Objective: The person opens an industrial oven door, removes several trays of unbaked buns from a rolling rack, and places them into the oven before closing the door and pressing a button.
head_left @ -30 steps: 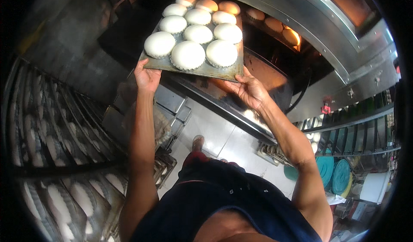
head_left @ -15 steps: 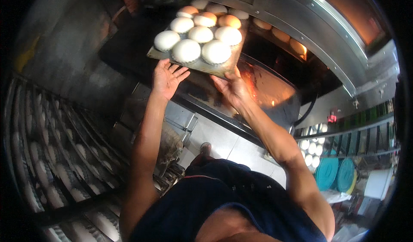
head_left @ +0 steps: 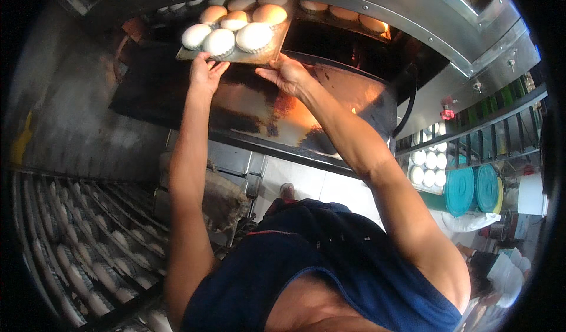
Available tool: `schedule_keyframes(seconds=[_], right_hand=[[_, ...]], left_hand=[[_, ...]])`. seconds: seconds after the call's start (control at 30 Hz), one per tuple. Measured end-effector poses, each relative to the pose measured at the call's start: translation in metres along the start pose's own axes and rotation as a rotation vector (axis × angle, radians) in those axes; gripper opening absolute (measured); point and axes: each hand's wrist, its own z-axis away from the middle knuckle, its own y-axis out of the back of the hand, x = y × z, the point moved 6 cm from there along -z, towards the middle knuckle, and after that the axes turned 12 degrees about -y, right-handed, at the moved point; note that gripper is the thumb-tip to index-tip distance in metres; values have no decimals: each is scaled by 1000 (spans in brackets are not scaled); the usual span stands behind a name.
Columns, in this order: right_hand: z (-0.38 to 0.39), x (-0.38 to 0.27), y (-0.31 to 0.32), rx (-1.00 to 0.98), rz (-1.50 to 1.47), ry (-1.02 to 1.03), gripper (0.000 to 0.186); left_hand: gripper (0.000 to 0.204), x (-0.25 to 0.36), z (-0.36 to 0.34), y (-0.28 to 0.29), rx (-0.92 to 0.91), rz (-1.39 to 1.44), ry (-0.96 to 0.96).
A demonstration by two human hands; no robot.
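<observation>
A flat metal tray (head_left: 242, 56) is partly inside the lit oven (head_left: 330, 44), bearing several round pale dough buns (head_left: 219, 42) in fluted cups. My left hand (head_left: 206, 74) holds the tray's near left edge, thumb and fingertips pressed to it. At the near right corner my right hand (head_left: 286, 75) grips the tray's edge. Both arms reach forward over the lowered oven door (head_left: 348, 90). The far end of the tray is hidden beneath the oven's upper frame.
More buns (head_left: 344, 15) sit deeper in the oven at the right. A rack with dough-filled trays (head_left: 88, 237) fills the left side. A dark cloth (head_left: 221, 196) hangs below the door. Right of me stand another bun tray (head_left: 428, 173) and teal lidded tubs (head_left: 460, 191); a person (head_left: 501, 276) is beyond.
Both hands have pushed the tray farther into the oven, so its far rows are now under the frame. The camera view has shifted as well.
</observation>
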Motion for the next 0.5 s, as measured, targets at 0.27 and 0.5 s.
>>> schedule_keyframes(seconds=[0.27, 0.5], right_hand=[[52, -40, 7, 224, 430, 94, 46], [176, -58, 7, 195, 646, 245, 52]], left_hand=[[53, -21, -64, -42, 57, -29, 17], [61, -47, -110, -98, -19, 35, -20]])
